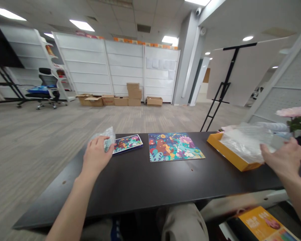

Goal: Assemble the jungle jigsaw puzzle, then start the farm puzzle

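Both hands worked well apart: your left hand [97, 157] closed on crumpled clear plastic [108, 139], your right hand [282, 156], half open, touched a larger plastic sheet [244, 144] lying across an orange tray [227, 154].

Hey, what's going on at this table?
A person is working at a dark table with both hands. The left hand grips a crumpled piece of clear plastic beside a small illustrated board. The open right hand touches a clear plastic sheet lying over an orange tray. A larger illustrated board lies flat between them.
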{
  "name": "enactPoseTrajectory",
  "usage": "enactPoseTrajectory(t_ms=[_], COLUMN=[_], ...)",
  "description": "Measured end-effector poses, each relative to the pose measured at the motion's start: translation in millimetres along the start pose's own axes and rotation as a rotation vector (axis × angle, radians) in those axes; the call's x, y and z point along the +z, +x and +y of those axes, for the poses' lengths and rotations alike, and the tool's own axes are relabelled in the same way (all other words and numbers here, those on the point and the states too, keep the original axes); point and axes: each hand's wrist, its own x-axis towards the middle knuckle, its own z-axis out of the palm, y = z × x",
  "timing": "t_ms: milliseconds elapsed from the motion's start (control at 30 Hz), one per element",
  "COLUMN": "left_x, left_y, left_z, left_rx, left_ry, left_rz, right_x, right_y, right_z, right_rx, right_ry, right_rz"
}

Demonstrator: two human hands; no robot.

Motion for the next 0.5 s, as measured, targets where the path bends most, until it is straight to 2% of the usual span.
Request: enactPoseTrajectory(t_ms=[100,167,200,233,367,500], left_x=[6.4,14.9,19.0,22.3,25.1,16.2], left_y=[20.3,24.5,24.4,23.5,18.2,12.0], left_z=[-35.2,-45.1,-46.7,-46.7,-40.4,-37.4], left_rx=[-0.219,-0.340,-0.393,-0.436,-0.490,-0.504], left_ry=[0.046,0.019,0.000,-0.015,-0.042,-0.100], left_rz=[-0.218,-0.375,-0.415,-0.427,-0.366,-0.210], right_x=[-5.6,-9.3,-11.2,-13.5,-27.9,-45.1], right_y=[-3.2,-8.9,-13.7,-19.7,-51.4,-80.6], right_z=[-22.4,-50.5,-67.6,-86.1,-161.1,-216.6], right_rx=[-0.120,-0.204,-0.273,-0.332,-0.436,-0.492], right_ry=[0.116,0.220,0.260,0.308,0.484,0.650], right_rz=[0.153,0.281,0.273,0.289,0.174,0.100])
